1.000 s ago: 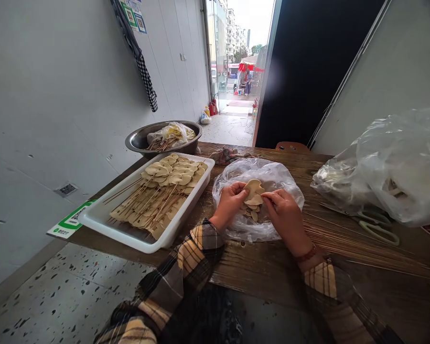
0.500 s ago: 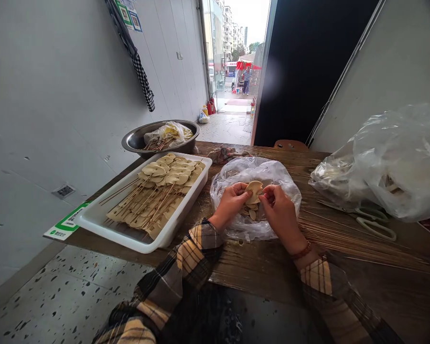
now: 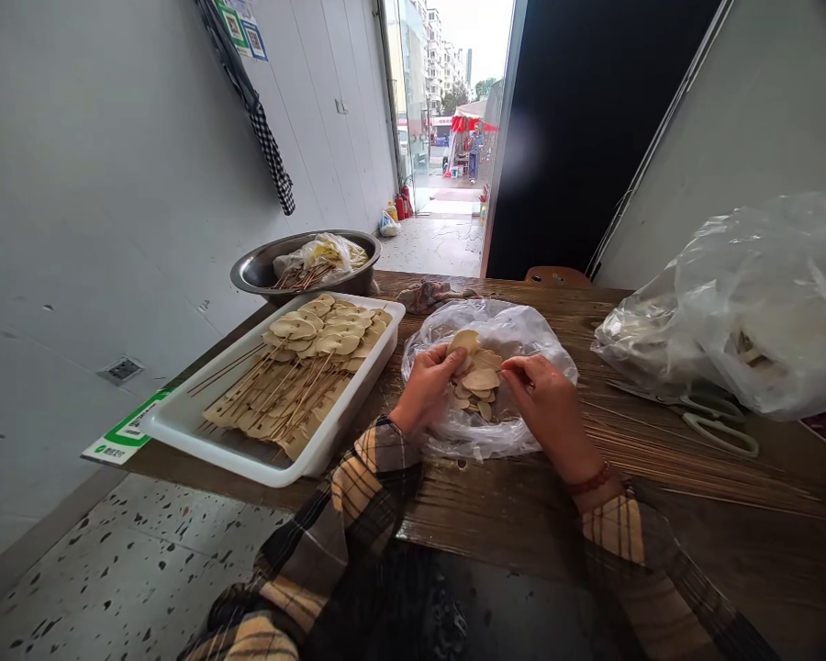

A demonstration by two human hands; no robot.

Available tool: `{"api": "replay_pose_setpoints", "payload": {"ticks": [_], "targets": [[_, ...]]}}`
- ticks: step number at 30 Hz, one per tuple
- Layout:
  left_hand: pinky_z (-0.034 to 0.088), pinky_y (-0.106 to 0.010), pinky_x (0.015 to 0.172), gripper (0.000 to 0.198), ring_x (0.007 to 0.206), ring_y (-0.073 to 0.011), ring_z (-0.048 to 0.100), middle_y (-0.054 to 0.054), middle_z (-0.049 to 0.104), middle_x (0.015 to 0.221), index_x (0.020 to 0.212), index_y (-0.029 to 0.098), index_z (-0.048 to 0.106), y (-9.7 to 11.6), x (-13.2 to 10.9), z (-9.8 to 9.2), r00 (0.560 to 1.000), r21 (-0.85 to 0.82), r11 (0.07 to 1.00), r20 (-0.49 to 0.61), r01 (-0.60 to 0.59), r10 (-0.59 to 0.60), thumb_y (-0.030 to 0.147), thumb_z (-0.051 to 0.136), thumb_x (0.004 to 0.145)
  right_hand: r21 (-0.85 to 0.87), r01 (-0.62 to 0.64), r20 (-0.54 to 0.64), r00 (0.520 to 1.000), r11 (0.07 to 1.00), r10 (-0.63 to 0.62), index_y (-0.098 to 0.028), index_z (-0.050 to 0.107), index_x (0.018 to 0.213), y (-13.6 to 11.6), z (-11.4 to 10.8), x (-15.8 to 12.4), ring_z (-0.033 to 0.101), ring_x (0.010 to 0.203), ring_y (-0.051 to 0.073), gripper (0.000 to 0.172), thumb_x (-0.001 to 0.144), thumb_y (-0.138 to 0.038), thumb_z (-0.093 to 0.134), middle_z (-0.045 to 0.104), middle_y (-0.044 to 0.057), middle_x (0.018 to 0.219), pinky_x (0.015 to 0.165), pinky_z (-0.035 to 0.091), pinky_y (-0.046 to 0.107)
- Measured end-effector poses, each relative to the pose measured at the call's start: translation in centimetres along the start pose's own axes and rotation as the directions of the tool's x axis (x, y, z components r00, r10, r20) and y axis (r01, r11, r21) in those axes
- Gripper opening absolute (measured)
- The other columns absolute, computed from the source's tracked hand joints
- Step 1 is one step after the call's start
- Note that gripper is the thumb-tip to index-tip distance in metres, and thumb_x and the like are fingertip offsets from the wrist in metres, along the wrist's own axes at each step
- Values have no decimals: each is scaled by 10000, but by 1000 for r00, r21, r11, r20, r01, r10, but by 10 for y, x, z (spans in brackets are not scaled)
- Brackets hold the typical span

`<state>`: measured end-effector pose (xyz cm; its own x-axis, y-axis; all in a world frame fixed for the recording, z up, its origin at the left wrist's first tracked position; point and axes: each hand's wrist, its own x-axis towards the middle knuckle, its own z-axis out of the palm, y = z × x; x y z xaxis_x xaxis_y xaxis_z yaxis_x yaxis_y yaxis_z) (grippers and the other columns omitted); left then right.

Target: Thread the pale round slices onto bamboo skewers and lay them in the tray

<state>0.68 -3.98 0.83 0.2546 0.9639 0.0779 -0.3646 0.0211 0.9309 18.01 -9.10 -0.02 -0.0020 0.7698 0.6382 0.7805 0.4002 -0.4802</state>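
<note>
Over an opened clear plastic bag (image 3: 482, 445) on the table, my left hand (image 3: 421, 390) pinches a thin, round beige slice (image 3: 463, 342) between thumb and fingers. More such slices (image 3: 480, 381) lie in the bag under both hands. To the right, my right hand (image 3: 542, 393) has its thumb and fingertips pressed together at the edge of the pile; what they pinch, if anything, is too small to make out. On the left stands a white tray (image 3: 279, 475) with beige slices on skewers (image 3: 295, 376) laid in rows.
Behind the tray sits a metal basin (image 3: 251, 266) with bagged skewers. Loose thin sticks (image 3: 667, 450) spread over the wooden table (image 3: 474, 514) at right, beside scissors (image 3: 722, 431) and a large plastic bag (image 3: 750, 312). A dark crumpled item (image 3: 430, 296) lies at the back.
My left hand has moved a little left with a slice, away from my right hand. The hands were together at one slice before; now they are apart, and more of the pile shows.
</note>
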Motion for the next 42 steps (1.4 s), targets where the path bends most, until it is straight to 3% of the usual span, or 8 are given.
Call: {"api": "replay_pose_setpoints", "payload": {"ticks": [13, 17, 20, 23, 27, 31, 33, 42], "targets": [[383, -229, 550, 419, 571, -91, 492, -9, 587, 655, 713, 128, 638, -7, -7, 10, 992, 44, 994, 74, 104, -107, 514, 795, 666, 14, 20, -2, 1000, 1000, -20, -199, 693, 894, -4, 6, -2, 613, 822, 220, 247, 971, -317, 489, 666, 66, 842, 761, 477, 348], [367, -217, 552, 386, 589, -87, 468, 2, 569, 657, 771, 131, 675, -7, -9, 15, 993, 161, 986, 99, 49, -66, 506, 753, 719, 43, 19, -3, 1000, 999, -19, -202, 690, 907, -4, 6, -1, 615, 819, 219, 239, 969, -319, 491, 671, 64, 850, 756, 481, 349], [420, -229, 637, 371, 704, -121, 543, -34, 653, 811, 912, 132, 704, -3, -5, 10, 993, 267, 962, 117, -56, 25, 471, 720, 762, 69, 1, -18, 1000, 998, 0, -205, 692, 919, -1, 3, -1, 619, 829, 218, 230, 966, -322, 500, 678, 62, 874, 774, 488, 357], [436, -252, 690, 300, 765, -149, 574, -60, 684, 870, 936, 124, 702, -1, 2, -2, 987, 494, 855, 90, -158, 131, 395, 664, 814, 65, -22, -57, 998, 998, 26, -199, 698, 925, 5, 0, 1, 623, 844, 223, 220, 956, -324, 520, 683, 67, 895, 790, 490, 369], [422, -279, 699, 146, 755, -162, 563, -54, 662, 804, 830, 145, 700, -3, 7, -14, 969, 842, 490, 143, -226, 201, 253, 604, 845, 67, -34, -110, 993, 997, 42, -195, 702, 930, 11, -5, 2, 628, 860, 230, 215, 953, -319, 528, 689, 71, 899, 797, 492, 378], [436, -324, 771, 133, 843, -205, 578, -67, 639, 857, 810, 173, 697, -6, 2, -10, 961, 947, 194, 226, -255, 159, 290, 642, 838, 66, -37, -119, 992, 997, 45, -193, 708, 935, 13, -6, 4, 635, 868, 232, 214, 953, -315, 533, 699, 75, 913, 806, 494, 383], [440, -333, 795, 124, 878, -217, 582, -72, 633, 894, 838, 172, 693, -7, 0, -7, 965, 958, 149, 227, -246, 134, 292, 671, 820, 62, -37, -114, 992, 997, 44, -191, 711, 931, 13, -6, 4, 638, 868, 232, 210, 951, -311, 539, 702, 77, 916, 808, 495, 383], [433, -336, 794, 153, 874, -210, 559, -57, 603, 915, 866, 171, 633, -13, 3, -8, 968, 958, 167, 212, -233, 132, 256, 711, 766, 64, -36, -102, 994, 997, 43, -197, 713, 938, 13, -2, 2, 636, 842, 228, 214, 950, -324, 540, 694, 70, 894, 786, 497, 378]]}}
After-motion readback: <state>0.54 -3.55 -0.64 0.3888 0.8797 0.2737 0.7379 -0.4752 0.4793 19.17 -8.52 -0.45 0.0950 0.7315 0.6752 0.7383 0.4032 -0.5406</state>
